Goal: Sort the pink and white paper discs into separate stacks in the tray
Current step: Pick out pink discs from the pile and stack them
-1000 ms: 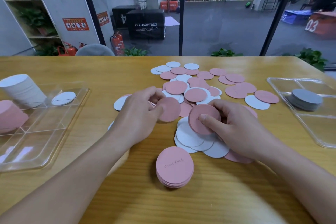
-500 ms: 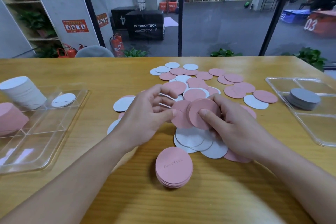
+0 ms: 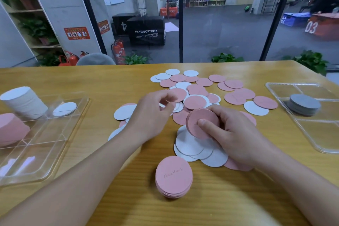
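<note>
The right hand (image 3: 236,134) has a grip on a small stack of pink discs (image 3: 199,122), thumb pressed on its face, held tilted over white discs (image 3: 190,145) near the middle of the bench (image 3: 113,82). The left hand (image 3: 152,115) hovers just beside it with fingers curled; its fingertips are blurred, so I cannot tell whether that grip holds a disc. Loose pink and white discs (image 3: 203,88) spread toward the far edge. A pink pile (image 3: 173,176) sits toward the near edge. At the left edge, the clear tray (image 3: 44,145) holds a tall white stack (image 3: 23,102) and a pink stack (image 3: 11,128). At the right edge, a second tray (image 3: 322,134) holds grey discs (image 3: 304,103)
</note>
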{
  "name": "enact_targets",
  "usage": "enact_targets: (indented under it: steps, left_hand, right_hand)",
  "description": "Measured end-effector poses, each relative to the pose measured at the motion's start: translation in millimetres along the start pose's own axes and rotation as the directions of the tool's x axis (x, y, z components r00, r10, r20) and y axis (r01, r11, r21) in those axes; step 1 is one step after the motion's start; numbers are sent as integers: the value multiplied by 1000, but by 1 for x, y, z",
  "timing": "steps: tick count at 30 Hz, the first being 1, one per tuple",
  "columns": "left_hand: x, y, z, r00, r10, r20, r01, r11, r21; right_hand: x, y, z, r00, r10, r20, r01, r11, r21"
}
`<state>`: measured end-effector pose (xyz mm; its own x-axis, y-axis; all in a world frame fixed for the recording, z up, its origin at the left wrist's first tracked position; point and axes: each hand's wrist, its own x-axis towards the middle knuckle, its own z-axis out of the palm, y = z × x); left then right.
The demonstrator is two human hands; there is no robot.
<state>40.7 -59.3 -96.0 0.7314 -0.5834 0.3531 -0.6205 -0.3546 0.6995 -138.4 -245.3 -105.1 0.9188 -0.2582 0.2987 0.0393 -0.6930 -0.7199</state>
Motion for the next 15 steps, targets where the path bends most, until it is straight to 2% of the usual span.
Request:
enact_targets:
  steps: [4,7,10,12,15]
  left_hand:
    - [46,-17,13,1000,0,-2,0,957,290]
    - [73,-20,19,989,-55,136,10,951,308]
    - [87,-21,24,950,-110,291,-3,932,363]
    - [89,-20,25,938,-139,316,-14,898,439]
    - [87,-18,29,960,-103,259,-16,907,422]
  right_hand:
    - [0,0,1,1000,0,22,0,1000,-2]
    - [0,1,1,999,1,35,-1,1000,-7]
    - [0,2,1,999,5,36,-5,1000,0]
    - [1,3,0,999,4,36,-4,1000,6]
    - [1,3,0,999,3,40,-4,1000,7]
